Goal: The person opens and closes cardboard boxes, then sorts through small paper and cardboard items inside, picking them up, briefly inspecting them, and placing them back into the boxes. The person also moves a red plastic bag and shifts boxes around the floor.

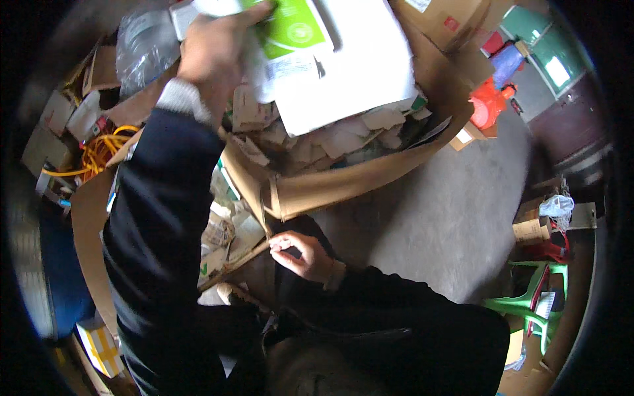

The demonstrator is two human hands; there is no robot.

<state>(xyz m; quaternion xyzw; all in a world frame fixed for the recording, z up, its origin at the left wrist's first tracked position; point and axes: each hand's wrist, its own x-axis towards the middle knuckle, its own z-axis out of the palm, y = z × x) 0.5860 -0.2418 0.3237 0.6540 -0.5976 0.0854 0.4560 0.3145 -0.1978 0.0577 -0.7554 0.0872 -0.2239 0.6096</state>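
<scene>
At the top, my left hand (214,53), blurred by motion, is closed on the edge of a flat green-and-white package (294,30). The package is in front of a large white sheet (370,69), which lies over a big cardboard box (350,185). Torn paper and card scraps (343,137) fill that box. Low in the middle, my right hand (304,256) hangs by the box's near corner, its fingers loosely curled in, and I see nothing in them. Beside it on the left stands another box with papers (221,231) inside.
On the left are a clear plastic bag (145,53), a coil of orange cable (105,152) and a yellow-and-white box (99,346). To the right stand a green plastic stool (528,300), small cartons (531,230) and an orange-red item (487,104). Grey floor (436,231) lies between.
</scene>
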